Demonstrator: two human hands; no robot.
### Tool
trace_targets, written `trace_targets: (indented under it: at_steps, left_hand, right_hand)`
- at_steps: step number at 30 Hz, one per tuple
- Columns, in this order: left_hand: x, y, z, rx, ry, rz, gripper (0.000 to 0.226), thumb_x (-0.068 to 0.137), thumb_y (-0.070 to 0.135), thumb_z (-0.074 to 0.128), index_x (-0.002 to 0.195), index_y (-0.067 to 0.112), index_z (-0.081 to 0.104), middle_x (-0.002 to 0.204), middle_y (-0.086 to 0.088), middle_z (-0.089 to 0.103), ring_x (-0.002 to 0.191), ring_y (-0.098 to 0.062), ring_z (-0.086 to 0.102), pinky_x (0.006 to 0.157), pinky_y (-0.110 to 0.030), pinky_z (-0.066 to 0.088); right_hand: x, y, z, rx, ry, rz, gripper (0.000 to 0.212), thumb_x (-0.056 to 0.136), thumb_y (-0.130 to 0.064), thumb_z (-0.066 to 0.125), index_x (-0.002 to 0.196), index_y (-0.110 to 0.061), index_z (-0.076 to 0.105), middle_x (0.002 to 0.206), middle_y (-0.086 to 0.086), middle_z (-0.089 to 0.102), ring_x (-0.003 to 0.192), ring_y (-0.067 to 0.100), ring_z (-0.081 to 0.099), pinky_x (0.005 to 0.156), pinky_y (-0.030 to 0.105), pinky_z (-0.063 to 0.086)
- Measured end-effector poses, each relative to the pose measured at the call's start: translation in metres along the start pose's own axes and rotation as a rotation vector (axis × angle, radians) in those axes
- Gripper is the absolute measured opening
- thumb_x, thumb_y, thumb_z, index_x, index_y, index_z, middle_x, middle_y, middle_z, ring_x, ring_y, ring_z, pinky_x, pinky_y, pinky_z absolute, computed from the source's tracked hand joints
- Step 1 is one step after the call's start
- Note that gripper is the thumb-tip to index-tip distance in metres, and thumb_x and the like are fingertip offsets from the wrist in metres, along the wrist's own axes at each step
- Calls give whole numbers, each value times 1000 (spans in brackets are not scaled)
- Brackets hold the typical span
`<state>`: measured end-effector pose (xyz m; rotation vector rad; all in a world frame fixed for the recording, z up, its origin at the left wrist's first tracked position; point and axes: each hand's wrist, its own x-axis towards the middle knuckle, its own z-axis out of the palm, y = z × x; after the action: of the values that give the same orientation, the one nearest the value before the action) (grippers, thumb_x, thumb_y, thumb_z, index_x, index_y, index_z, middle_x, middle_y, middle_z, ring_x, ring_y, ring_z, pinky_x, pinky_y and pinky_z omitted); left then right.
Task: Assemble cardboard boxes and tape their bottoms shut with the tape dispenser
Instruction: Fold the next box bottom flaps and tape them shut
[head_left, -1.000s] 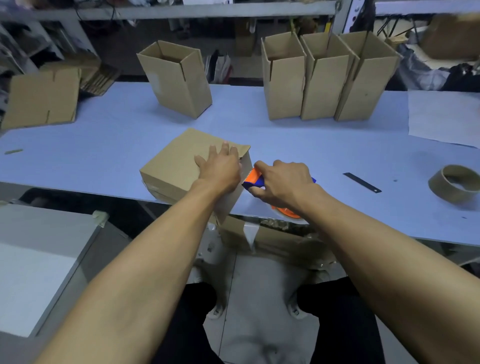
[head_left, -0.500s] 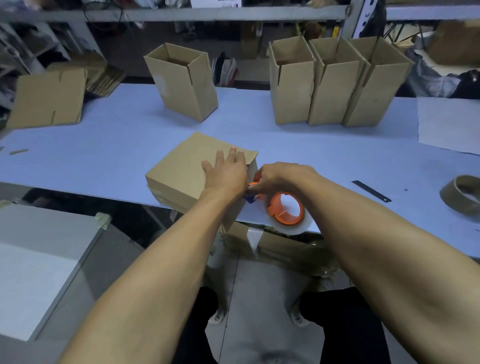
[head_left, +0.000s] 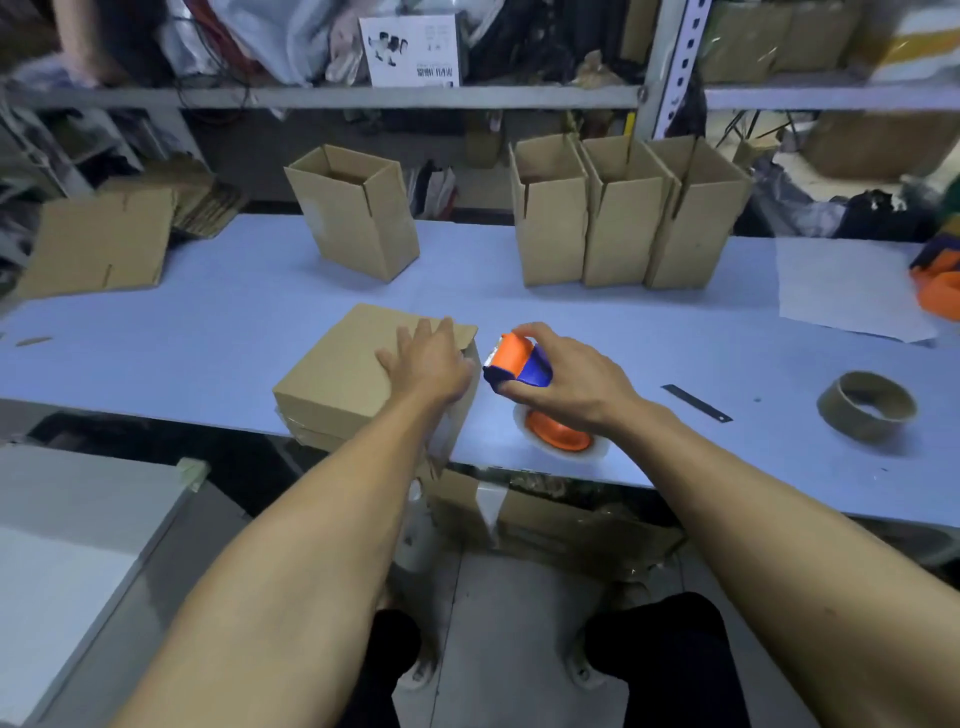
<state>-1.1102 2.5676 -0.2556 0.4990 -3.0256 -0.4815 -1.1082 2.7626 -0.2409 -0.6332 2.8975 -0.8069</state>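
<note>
- Cardboard first, from the head camera: the box (head_left: 363, 374) lies at the near edge of the table (head_left: 234, 322), its closed flaps facing up, one corner hanging past the edge.
- Left hand (head_left: 428, 364) rests flat on the box's right end, fingers straight, pinning it down.
- Right hand (head_left: 569, 384) is curled round the tape dispenser (head_left: 524, 364), just right of the box and apart from it; the roll hangs low beneath the palm.
- Judged from this, the box lies leftward of the dispenser, nearest the left hand; the seam itself cannot be made out.
</note>
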Motion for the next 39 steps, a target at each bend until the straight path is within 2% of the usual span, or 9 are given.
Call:
trace_targets:
  at_steps: [3,5,8,12,19,26,29,32,39]
  left_hand:
    - [-7,-4,-21,-338,129,42,55,91,18,52,145,11,44,150,-7,43,141,-24,34,114,-37,26]
    - [-19,-8,-35,-477,183,81,36,95,21,52,129,10,60,134,-7,60,125,-22,52,104,-31,38]
    - [-35,-6,-57,-806,-84,6,42,97,47,51,105,9,68,101,-6,71,87,-22,67,77,-34,54]
    - [-46,-5,-81,-935,-474,-100,45,92,54,58,102,11,67,89,-3,70,78,-19,68,74,-31,53]
    - [-53,1,-92,-1103,-447,-112,15,94,18,63,80,14,67,77,-2,68,75,-18,62,72,-31,49]
    - [-46,-1,-94,-757,-258,-67,16,88,5,60,73,6,65,66,-4,57,64,-17,48,60,-27,46]
    - [-41,-5,-85,-486,-144,-5,16,83,8,60,73,0,70,70,-7,63,65,-18,52,62,-34,53]
    - [-37,-22,-80,-256,19,39,25,88,20,65,75,-2,69,71,-11,66,71,-23,59,63,-33,47]
    - [-27,-50,-74,-283,-70,75,25,95,25,59,83,7,72,82,-2,69,76,-14,56,62,-26,40]
  right_hand:
    - [-10,-3,0,83,111,-49,65,79,-75,59,133,-46,36,115,-11,55,99,15,53,77,35,45]
    - [-14,-7,0,118,152,-87,63,79,-73,60,131,-45,38,115,-13,54,98,13,53,78,34,47]
    - [-14,-13,0,151,179,-160,59,79,-64,63,129,-43,39,114,-10,54,95,16,53,75,33,46]
    - [-11,-24,4,182,232,-200,61,78,-61,61,131,-40,40,117,-11,56,97,15,53,77,34,48]
    - [-10,-29,3,225,259,-193,59,81,-60,64,132,-40,42,122,-11,57,100,15,54,79,33,47]
    - [-12,-36,-5,-60,220,-166,54,83,-70,53,128,-42,42,105,-9,57,89,19,53,71,35,45]
    - [-11,-39,0,-127,178,-163,53,82,-77,49,121,-41,44,95,-8,56,84,22,54,66,34,43]
    - [-13,-31,3,-180,112,-139,53,82,-79,45,119,-40,47,95,-8,55,83,22,53,65,33,36]
    - [-10,-13,10,-232,1,-103,62,83,-76,42,133,-40,41,108,-4,58,91,23,54,72,35,42]
